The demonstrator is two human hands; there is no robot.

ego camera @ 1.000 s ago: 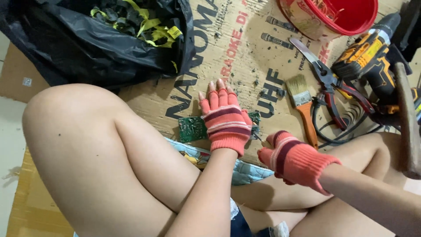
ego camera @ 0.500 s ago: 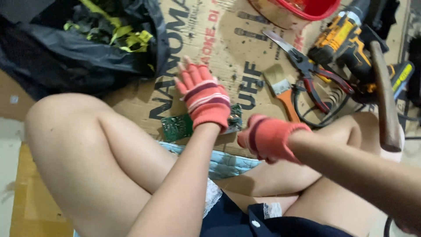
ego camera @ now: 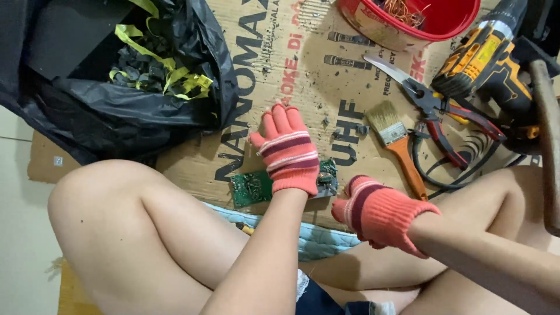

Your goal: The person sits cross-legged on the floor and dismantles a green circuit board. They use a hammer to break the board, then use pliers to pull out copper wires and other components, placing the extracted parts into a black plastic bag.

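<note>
One green circuit board [ego camera: 252, 188], lengthwise left-right.

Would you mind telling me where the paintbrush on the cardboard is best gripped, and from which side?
Probably the orange handle of the paintbrush, taken from above near its middle. It lies flat, bristles pointing away from the person and handle toward them. The right hand is nearest; pliers and a black cable crowd its right side.

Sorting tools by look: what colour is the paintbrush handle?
Orange, with pale bristles; the paintbrush lies on the cardboard, seen in the head view.
</note>
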